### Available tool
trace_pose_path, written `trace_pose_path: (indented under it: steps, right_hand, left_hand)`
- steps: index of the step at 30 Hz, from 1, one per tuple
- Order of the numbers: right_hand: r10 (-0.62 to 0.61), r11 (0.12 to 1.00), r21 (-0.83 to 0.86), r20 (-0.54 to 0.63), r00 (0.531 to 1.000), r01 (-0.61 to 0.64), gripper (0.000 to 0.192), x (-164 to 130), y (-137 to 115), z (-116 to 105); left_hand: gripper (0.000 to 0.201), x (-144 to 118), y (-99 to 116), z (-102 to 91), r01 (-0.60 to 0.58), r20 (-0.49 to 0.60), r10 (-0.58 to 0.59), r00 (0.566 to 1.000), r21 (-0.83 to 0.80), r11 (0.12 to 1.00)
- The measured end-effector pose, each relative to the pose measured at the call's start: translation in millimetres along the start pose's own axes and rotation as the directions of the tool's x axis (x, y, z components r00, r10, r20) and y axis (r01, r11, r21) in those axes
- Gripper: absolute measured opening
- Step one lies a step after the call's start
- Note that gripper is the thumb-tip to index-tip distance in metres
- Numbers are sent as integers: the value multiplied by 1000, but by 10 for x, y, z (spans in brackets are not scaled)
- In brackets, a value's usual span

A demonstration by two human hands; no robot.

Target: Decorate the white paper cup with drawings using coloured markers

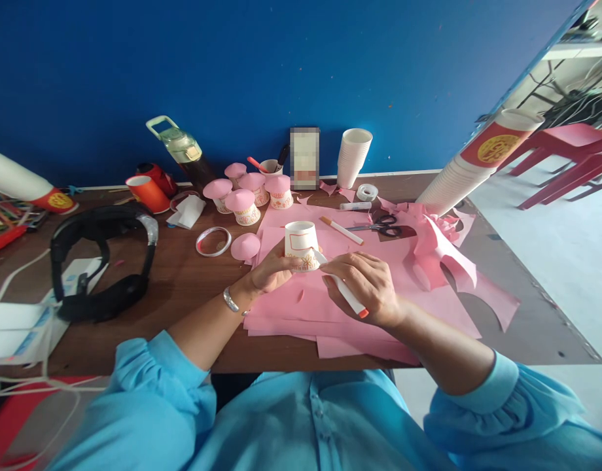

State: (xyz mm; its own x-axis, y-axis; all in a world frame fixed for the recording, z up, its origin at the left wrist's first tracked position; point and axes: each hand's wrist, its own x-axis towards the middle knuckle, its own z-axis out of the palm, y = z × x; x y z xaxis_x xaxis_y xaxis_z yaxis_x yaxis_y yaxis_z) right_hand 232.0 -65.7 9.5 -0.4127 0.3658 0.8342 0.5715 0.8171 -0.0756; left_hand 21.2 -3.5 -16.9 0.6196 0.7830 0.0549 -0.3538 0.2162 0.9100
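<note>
At 9 o'clock on the bench lie black headphones, with white cables trailing off the left edge. A tape ring sits at about 10 o'clock from the left hand, bare wood between them. That hand is closed around the base of an upturned paper cup (an orange rectangle is drawn on its side), which stands on pink paper near the bench's middle. At 12 o'clock, by the blue wall, pink-capped cups cluster. The right hand grips a white marker, its tip touching the cup's lower right side. A second marker and scissors lie at 1 o'clock from the cup. The pink paper overhangs the near edge. At 2 o'clock a cup stack leans over the bench's right edge; open floor lies beyond.
</note>
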Motion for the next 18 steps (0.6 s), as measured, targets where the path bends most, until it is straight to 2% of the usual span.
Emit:
trace_pose_path:
  steps: [9,18]
  right_hand:
    - [8,1000,5,8,1000,-8,33,5,5,-16]
    - [5,1000,6,-13,1000,-5,27,16,10,-7]
  left_hand:
    - [33,16,-22,-15,-17,17,17,1000,-11,1000]
    - [31,16,-25,-37,-16,26,17,1000,-34,999]
